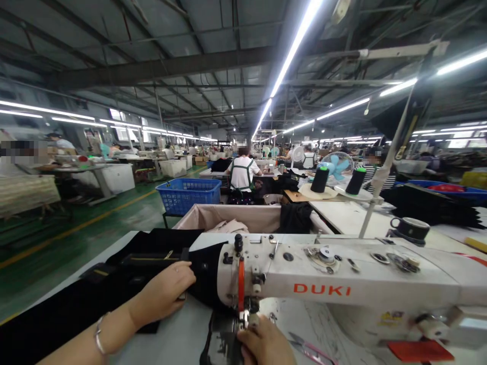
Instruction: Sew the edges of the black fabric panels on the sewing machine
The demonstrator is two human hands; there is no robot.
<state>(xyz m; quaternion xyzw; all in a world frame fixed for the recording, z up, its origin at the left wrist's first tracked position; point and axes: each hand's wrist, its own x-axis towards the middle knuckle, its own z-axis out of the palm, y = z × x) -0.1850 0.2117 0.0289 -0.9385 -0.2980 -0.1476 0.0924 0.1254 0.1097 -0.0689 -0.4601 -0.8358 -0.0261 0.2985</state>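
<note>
A white sewing machine (342, 284) marked DUKI stretches across the table in front of me. Black fabric (125, 268) with a gold zipper line lies to its left and runs under the machine head. My left hand (163, 291) rests on this fabric, fingers curled and pressed down on its edge; a bracelet sits on the wrist. My right hand (264, 344) is at the bottom edge, just below the needle area (245, 317), fingers closed on the dark fabric there.
A cloth-lined bin (236, 215) stands beyond the table, a blue basket (188, 195) further back. Two black thread cones (319, 180) and a dark cup (411, 228) sit at the right. Small scissors (308, 350) lie near my right hand. Other workers sit at distant tables.
</note>
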